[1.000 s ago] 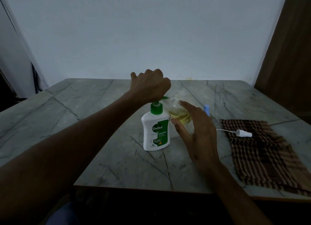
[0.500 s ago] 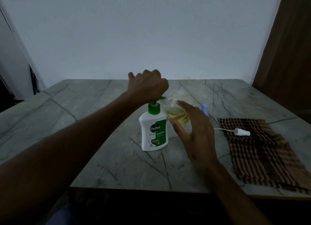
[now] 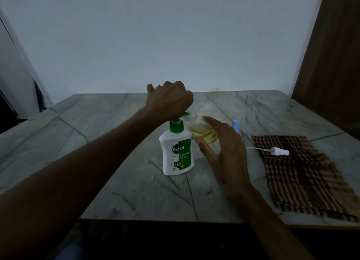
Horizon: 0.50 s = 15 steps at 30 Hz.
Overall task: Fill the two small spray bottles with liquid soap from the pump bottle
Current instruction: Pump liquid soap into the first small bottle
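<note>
Nothing much has moved: the small spray bottle (image 3: pixel 203 132) still tilts, its mouth under the pump bottle (image 3: pixel 177 154) spout, half full of yellow soap. Right hand (image 3: pixel 224 148) fingers wrap it. Left hand (image 3: pixel 169 101) presses the pump, fist clenched. Both stand mid-counter (image 3: pixel 116 181).

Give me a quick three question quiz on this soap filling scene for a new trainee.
1. True or false: the left hand presses the pump bottle head.
2. Which hand holds the clear bottle at the spout? A left, B right.
3. Fill in: the loose spray head lies on the checked ____.

Key: 1 true. 2 B, the right hand. 3 cloth.
</note>
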Motion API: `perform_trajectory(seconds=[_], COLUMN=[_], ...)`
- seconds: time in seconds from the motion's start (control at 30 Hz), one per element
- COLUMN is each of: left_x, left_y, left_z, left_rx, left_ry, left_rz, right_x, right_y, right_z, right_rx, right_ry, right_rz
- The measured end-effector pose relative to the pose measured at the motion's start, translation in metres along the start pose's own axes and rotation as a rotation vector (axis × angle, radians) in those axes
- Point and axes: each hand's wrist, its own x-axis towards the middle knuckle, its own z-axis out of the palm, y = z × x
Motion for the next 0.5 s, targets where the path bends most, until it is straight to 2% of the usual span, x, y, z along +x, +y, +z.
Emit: perform_trajectory(seconds=[0.23,0.5], left_x=[0.0042,-0.0018], left_y=[-0.0043,0.0003], left_z=[-0.0073,-0.0010], left_rx=[-0.005,0.068], left_ry=[0.041,-0.005], left_rz=[0.028,0.074], right_x=[-0.0003,-0.0023], right_y=[0.0002,0.0013], right_z=[0.0005,0.0002], right_rx=[-0.001,0.022], right_ry=[-0.002,-0.018], right_rz=[0.016,0.037])
